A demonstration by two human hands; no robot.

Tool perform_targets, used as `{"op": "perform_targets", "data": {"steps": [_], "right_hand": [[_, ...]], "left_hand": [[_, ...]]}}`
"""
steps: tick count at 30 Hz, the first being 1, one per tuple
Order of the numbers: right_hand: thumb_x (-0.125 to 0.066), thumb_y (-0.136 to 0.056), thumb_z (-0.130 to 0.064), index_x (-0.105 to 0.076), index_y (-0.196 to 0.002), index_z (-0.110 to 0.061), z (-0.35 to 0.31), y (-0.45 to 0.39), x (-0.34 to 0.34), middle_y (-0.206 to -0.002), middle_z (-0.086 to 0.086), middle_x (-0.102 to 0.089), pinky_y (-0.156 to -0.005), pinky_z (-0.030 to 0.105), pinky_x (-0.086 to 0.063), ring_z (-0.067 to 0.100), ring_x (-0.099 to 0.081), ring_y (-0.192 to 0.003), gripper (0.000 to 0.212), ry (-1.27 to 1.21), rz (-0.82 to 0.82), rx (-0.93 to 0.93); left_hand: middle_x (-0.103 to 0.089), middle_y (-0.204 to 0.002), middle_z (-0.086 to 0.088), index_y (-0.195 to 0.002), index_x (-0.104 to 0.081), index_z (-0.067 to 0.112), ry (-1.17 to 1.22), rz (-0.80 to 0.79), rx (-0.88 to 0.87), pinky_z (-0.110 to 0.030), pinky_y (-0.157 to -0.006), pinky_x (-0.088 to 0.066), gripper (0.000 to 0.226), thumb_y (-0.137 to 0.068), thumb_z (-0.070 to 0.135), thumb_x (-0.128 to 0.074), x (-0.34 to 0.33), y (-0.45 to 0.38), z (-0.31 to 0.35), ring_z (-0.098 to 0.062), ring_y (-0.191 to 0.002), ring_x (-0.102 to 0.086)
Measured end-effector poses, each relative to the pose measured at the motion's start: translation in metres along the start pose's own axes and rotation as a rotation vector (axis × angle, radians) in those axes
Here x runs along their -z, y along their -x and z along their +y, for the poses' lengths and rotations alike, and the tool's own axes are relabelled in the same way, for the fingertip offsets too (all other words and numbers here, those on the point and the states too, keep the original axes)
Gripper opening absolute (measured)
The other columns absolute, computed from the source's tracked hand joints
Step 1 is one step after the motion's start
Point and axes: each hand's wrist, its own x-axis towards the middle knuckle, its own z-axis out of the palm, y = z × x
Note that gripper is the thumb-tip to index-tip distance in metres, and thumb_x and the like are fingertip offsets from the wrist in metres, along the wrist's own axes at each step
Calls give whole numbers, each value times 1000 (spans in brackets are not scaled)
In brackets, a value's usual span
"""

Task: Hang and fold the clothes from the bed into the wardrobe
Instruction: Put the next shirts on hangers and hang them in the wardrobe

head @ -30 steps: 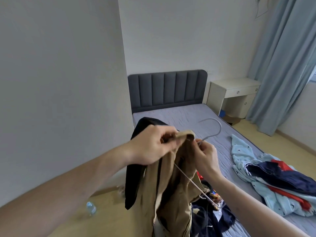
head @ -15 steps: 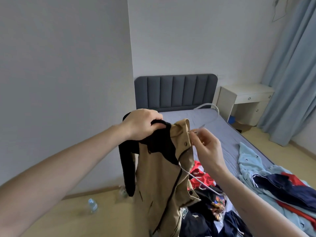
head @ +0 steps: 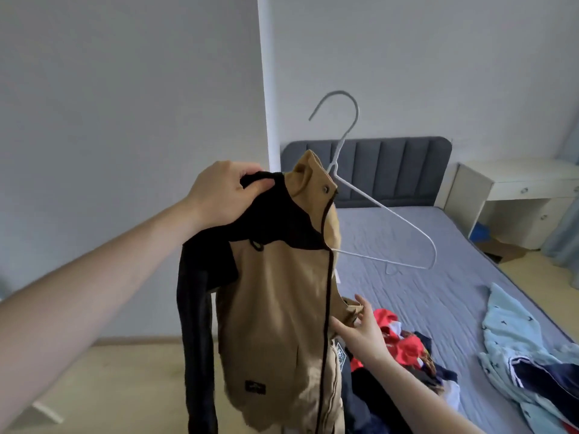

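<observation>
My right hand (head: 360, 333) is off the hanger (head: 369, 198) now, down at the jacket's (head: 282, 308) front edge; the hook stands higher beside my left hand (head: 222, 195).

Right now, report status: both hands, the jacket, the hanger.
Left hand grips tan-and-black jacket at the shoulder. Right hand open, touching its front edge. White hanger half in, right arm sticking out. Nothing blocking.

Jacket (head: 275, 308) on hanger (head: 388, 220) before bed (head: 407, 245) (clothes pile (head: 407, 349) on it).

One jacket (head: 275, 308), one hanger (head: 385, 220), two hands, one bed (head: 423, 245), one nightstand (head: 513, 195), one clothes pile (head: 407, 349).
</observation>
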Motion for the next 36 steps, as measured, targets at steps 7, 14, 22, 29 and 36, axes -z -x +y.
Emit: {"op": "perform_targets", "data": {"steps": [7, 14, 22, 29, 36], "right_hand": [[-74, -88, -11, -79, -78, -32, -34, -75, -16, -70, -9, -76, -63, 24, -58, 7, -71, -68, 24, 74, -177, 146], [-78, -89, -29, -81, -84, -33, -115, -122, 30, -74, -12, -77, -52, 12, -50, -3, -69, -64, 7, -33, -125, 241], [-73, -89, -40, -77, -81, -28, -241, -108, 12, -79, -3, -75, -62, 31, -60, 19, -73, -83, 15, 56, -207, 486], [-67, -89, -41, -72, -86, -16, -306, -22, -30, -86, 12, -72, -74, 43, -58, 22, -70, -78, 26, 75, -387, 760], [-70, -94, -28, -73, -86, -14, -285, 62, -111, -98, -7, -69, -82, 24, -53, 8, -66, -93, 17, 148, -733, 1019]], "left_hand": [[-58, -61, 14, -66, -58, 34, -20, 66, 74, -35, -61, -42, 33, -99, 38, -59, 50, 23, 7, -6, -60, -56], [-58, -63, -2, -78, -64, 22, -171, 33, 302, -39, -63, -45, 34, -96, 50, -58, 88, 85, -47, -20, -62, -56], [-59, -62, 10, -71, -57, 37, -480, -9, 408, -32, -55, -43, 35, -95, 61, -48, 94, 140, -89, -7, -60, -57], [-60, -63, 16, -68, -55, 32, -392, 216, 669, -30, -53, -37, 37, -99, 52, -52, 100, 176, -111, -10, -57, -56], [-60, -60, 14, -63, -56, 29, -234, 402, 720, -31, -56, -36, 42, -101, 48, -53, 116, 184, -114, -13, -62, -59]]}}
